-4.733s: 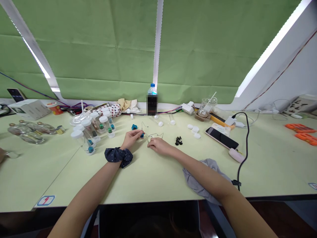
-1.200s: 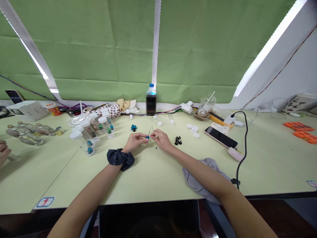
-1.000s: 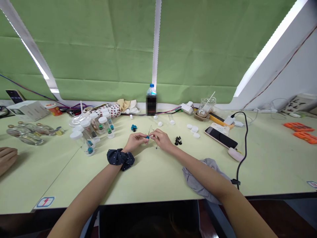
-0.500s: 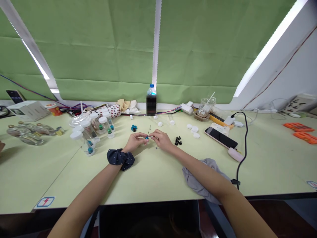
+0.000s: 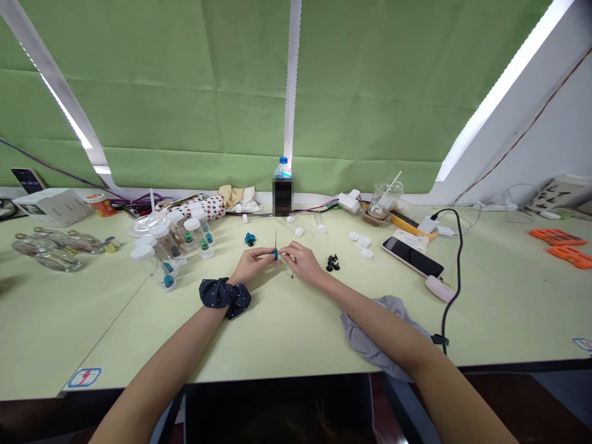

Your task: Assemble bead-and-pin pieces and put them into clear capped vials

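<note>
My left hand (image 5: 251, 265), a dark dotted scrunchie (image 5: 225, 296) at its wrist, pinches a small blue piece (image 5: 275, 253) between thumb and fingertips. A thin dark wire-like stem (image 5: 276, 239) stands nearly upright from that piece. From the other side, the closed fingers of my right hand (image 5: 300, 261) meet the piece; whether they grip it or its stem is hidden. Under the right hand a small thin dark bit (image 5: 291, 275) lies on the table. A cluster of blue pieces (image 5: 250, 238) sits beyond my left hand, and black pieces (image 5: 332, 263) are right of my right hand.
White-capped clear tubes (image 5: 161, 250) with blue and green pieces stand at left, near glass bottles (image 5: 55, 246). White caps (image 5: 364, 242), a phone (image 5: 412, 257) and a black cable (image 5: 459, 271) lie at right. A bottle (image 5: 283, 185) stands at the back; grey cloth (image 5: 379, 333) lies under my right arm.
The thin stem has swung from leaning right to nearly upright as the blue piece turned slightly in my fingers. Skin at the far left edge has gone from view.
</note>
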`<action>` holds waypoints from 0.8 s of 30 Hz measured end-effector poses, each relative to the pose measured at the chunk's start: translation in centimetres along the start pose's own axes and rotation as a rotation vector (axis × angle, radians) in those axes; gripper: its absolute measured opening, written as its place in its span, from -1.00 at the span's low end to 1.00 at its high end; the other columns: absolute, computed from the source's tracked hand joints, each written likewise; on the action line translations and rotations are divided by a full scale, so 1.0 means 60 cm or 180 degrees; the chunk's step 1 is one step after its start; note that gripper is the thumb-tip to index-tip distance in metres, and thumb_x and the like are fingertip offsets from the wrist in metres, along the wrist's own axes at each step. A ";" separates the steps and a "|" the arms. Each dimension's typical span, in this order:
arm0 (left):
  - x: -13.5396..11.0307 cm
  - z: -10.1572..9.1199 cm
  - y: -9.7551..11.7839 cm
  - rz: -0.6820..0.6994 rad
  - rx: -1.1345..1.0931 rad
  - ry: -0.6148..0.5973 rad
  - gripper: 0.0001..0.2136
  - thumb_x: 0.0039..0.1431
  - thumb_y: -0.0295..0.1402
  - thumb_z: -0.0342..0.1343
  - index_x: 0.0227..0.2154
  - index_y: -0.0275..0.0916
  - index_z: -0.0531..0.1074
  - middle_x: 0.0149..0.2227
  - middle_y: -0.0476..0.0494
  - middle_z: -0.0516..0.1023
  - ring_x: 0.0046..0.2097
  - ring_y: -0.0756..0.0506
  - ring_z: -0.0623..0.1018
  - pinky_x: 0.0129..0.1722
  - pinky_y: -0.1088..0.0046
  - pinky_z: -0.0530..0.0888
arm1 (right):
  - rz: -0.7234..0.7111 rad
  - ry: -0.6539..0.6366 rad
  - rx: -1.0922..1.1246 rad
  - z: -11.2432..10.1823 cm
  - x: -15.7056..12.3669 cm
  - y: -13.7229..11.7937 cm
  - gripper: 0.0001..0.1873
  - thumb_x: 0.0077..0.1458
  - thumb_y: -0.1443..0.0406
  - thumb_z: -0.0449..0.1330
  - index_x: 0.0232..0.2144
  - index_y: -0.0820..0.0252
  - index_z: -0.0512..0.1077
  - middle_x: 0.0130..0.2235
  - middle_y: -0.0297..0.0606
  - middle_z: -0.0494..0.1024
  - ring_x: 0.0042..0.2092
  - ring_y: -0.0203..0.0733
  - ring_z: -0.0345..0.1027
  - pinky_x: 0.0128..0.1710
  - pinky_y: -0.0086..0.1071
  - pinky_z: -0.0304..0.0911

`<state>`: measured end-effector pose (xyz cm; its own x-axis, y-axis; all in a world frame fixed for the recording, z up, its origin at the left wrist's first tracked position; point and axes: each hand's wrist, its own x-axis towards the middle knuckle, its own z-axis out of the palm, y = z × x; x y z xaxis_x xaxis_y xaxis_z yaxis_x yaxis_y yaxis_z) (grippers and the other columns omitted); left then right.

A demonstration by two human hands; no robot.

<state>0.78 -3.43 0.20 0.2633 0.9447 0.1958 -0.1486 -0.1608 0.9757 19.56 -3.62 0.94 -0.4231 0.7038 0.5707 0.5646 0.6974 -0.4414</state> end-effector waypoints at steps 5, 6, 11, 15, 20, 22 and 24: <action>0.000 0.004 0.002 0.0074 -0.0136 0.0015 -0.66 -0.21 -0.25 0.33 -0.34 -0.35 0.53 -0.28 -0.24 0.60 -0.27 -0.24 0.59 -0.07 0.03 0.42 | 0.0033 -0.0020 -0.0030 0.000 0.000 0.000 -0.78 0.18 0.31 0.05 -0.15 0.08 0.43 -0.31 -0.29 0.39 -0.41 -0.34 0.24 -0.36 -0.48 0.13; 0.000 0.004 0.001 0.0084 -0.0127 0.0038 -0.67 -0.22 -0.25 0.33 -0.35 -0.35 0.53 -0.29 -0.24 0.61 -0.28 -0.24 0.59 -0.07 0.02 0.42 | 0.0042 -0.0029 -0.0039 0.000 0.000 -0.001 -0.78 0.18 0.31 0.05 -0.15 0.08 0.43 -0.31 -0.29 0.39 -0.41 -0.34 0.24 -0.36 -0.48 0.12; 0.000 0.002 -0.002 0.0075 -0.0030 0.0104 -0.68 -0.23 -0.28 0.34 -0.38 -0.36 0.53 -0.31 -0.23 0.61 -0.27 -0.21 0.59 -0.06 0.04 0.42 | 0.0048 -0.0048 -0.0055 -0.001 -0.001 -0.003 -0.79 0.18 0.31 0.05 -0.17 0.08 0.44 -0.31 -0.29 0.38 -0.39 -0.33 0.25 -0.35 -0.47 0.12; 0.000 0.001 -0.001 0.0079 0.0045 0.0113 -0.68 -0.25 -0.27 0.35 -0.39 -0.35 0.52 -0.33 -0.21 0.61 -0.27 -0.20 0.59 -0.06 0.05 0.43 | 0.0025 -0.0058 -0.0046 0.000 -0.001 -0.002 -0.79 0.18 0.32 0.04 -0.18 0.07 0.44 -0.31 -0.29 0.38 -0.37 -0.32 0.26 -0.34 -0.46 0.13; 0.000 -0.001 -0.003 0.0053 0.0110 0.0125 -0.65 -0.28 -0.26 0.36 -0.40 -0.35 0.51 -0.36 -0.21 0.61 -0.29 -0.20 0.59 -0.08 0.05 0.43 | 0.0009 -0.0031 0.0023 0.000 0.001 0.001 -0.84 0.17 0.32 0.06 -0.24 0.13 0.43 -0.31 -0.28 0.38 -0.38 -0.32 0.26 -0.34 -0.46 0.15; 0.001 -0.003 -0.005 0.0049 0.0099 0.0118 -0.66 -0.28 -0.27 0.36 -0.39 -0.35 0.50 -0.36 -0.20 0.61 -0.29 -0.20 0.59 -0.09 0.09 0.44 | -0.0023 0.0012 0.0076 0.000 0.001 0.002 -0.87 0.16 0.32 0.06 -0.29 0.16 0.42 -0.33 -0.27 0.38 -0.37 -0.31 0.27 -0.33 -0.46 0.15; 0.002 -0.004 -0.008 0.0061 0.0072 0.0113 -0.67 -0.29 -0.28 0.36 -0.40 -0.34 0.50 -0.35 -0.20 0.61 -0.29 -0.18 0.59 -0.09 0.12 0.44 | -0.0061 0.0055 0.0118 -0.001 0.002 0.003 -0.89 0.15 0.32 0.07 -0.33 0.19 0.40 -0.35 -0.28 0.38 -0.36 -0.30 0.27 -0.33 -0.46 0.15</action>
<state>0.68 -3.16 -0.23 0.2264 0.9509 0.2111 -0.1315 -0.1849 0.9739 19.65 -3.44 0.97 -0.4212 0.6880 0.5910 0.5297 0.7155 -0.4555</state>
